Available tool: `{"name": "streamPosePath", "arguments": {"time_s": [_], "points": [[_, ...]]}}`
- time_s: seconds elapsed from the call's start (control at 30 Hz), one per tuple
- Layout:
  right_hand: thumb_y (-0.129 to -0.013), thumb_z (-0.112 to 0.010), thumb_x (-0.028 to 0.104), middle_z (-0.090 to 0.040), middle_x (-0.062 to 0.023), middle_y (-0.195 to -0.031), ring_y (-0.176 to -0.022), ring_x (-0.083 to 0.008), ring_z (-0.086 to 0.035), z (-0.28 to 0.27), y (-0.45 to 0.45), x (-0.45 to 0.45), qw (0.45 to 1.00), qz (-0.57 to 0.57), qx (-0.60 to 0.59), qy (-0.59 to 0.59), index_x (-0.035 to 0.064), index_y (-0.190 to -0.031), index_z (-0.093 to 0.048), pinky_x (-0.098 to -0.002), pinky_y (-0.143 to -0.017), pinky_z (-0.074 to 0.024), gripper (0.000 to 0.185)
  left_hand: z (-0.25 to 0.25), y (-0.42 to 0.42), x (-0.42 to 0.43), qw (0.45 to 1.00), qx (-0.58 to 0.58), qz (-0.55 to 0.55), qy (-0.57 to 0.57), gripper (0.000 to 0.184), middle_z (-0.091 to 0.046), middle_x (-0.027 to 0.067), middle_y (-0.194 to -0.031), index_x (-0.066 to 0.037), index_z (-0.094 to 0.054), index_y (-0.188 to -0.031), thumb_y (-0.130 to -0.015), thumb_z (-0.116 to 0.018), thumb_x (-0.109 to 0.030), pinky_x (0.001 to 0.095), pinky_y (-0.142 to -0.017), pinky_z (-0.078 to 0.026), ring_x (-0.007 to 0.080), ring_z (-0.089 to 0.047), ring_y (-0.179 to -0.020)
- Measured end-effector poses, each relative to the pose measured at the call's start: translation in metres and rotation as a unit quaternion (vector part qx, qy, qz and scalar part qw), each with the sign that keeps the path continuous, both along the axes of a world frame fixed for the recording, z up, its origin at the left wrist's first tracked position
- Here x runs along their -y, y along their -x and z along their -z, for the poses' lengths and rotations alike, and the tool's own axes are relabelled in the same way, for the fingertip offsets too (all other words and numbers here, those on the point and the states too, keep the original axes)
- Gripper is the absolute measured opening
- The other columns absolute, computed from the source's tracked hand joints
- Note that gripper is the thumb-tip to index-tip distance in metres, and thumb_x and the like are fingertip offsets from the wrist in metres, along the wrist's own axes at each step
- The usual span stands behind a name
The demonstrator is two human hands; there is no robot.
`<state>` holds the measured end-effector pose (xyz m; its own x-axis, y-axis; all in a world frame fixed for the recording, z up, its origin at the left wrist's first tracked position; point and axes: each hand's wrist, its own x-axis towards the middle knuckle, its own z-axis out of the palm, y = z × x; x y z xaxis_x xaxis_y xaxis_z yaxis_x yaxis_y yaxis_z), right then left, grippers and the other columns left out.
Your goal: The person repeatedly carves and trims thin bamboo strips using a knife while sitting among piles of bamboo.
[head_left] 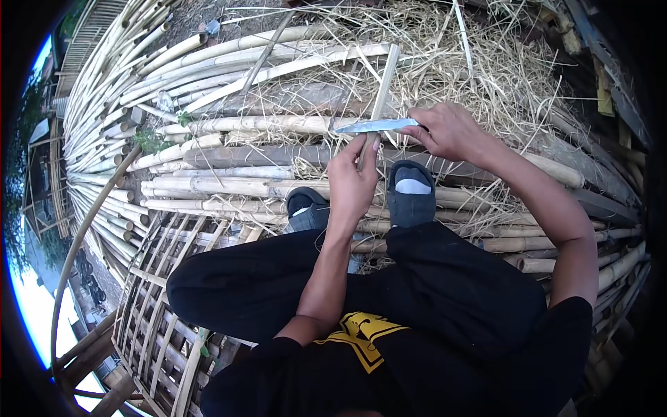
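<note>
My right hand [445,132] is closed around the handle of a knife [375,126], whose handle is hidden in the fist. The blade points left and lies across a bamboo strip [384,87]. My left hand [354,170] pinches the lower end of that strip between thumb and fingers, just below the blade. The strip rises away from me, its far end meeting a long pale bamboo piece [313,61]. Whether the edge is cutting into the strip I cannot tell.
Thin bamboo shavings [479,62] are heaped beyond my hands. Many bamboo poles [236,187] lie under and around my feet, and more are stacked at the left. A woven bamboo lattice [156,292] sits by my left knee, near a curved pole [73,257].
</note>
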<state>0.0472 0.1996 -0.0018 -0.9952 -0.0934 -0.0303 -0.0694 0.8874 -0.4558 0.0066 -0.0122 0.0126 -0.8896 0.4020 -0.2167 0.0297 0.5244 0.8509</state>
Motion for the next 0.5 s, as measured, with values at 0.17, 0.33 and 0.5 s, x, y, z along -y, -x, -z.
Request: {"name": "streamPosePath", "arguments": {"time_s": [0.17,0.33,0.5], "points": [[-0.100,-0.031,0.050,-0.049,-0.0115,-0.059,-0.055,-0.0240,-0.047,0.014,0.028,-0.162,0.936,0.334,0.089,-0.074,-0.0003,-0.074,-0.055,-0.0399,-0.058,-0.0416,0.061,-0.024,-0.010,0.000,0.992,0.071,-0.005,-0.108,0.024,-0.052,-0.0050,-0.071,0.003,-0.065,-0.107,-0.095,-0.058,-0.016,0.0221,-0.050,-0.029,0.0017,-0.037,-0.061],[-0.100,-0.033,0.049,-0.053,-0.0086,-0.063,-0.060,-0.0191,-0.049,-0.022,0.006,-0.178,0.937,0.349,-0.014,-0.031,-0.0017,-0.082,-0.054,-0.0385,-0.062,-0.0408,0.058,-0.011,0.002,0.000,0.990,0.077,0.022,-0.115,0.025,-0.048,-0.0066,-0.066,0.002,-0.064,-0.109,-0.096,-0.057,-0.018,0.0208,-0.046,-0.025,-0.0002,-0.033,-0.056],[-0.098,-0.041,0.047,-0.046,-0.0122,-0.053,-0.049,-0.0262,-0.045,-0.026,-0.001,-0.038,0.987,0.100,0.084,0.092,0.0021,-0.076,-0.053,-0.0409,-0.051,-0.0367,0.051,-0.010,0.007,-0.001,0.963,0.214,0.008,-0.164,0.026,-0.052,-0.0032,-0.069,0.002,-0.061,-0.113,-0.096,-0.056,-0.017,0.0220,-0.052,-0.033,0.0033,-0.041,-0.060]]}}
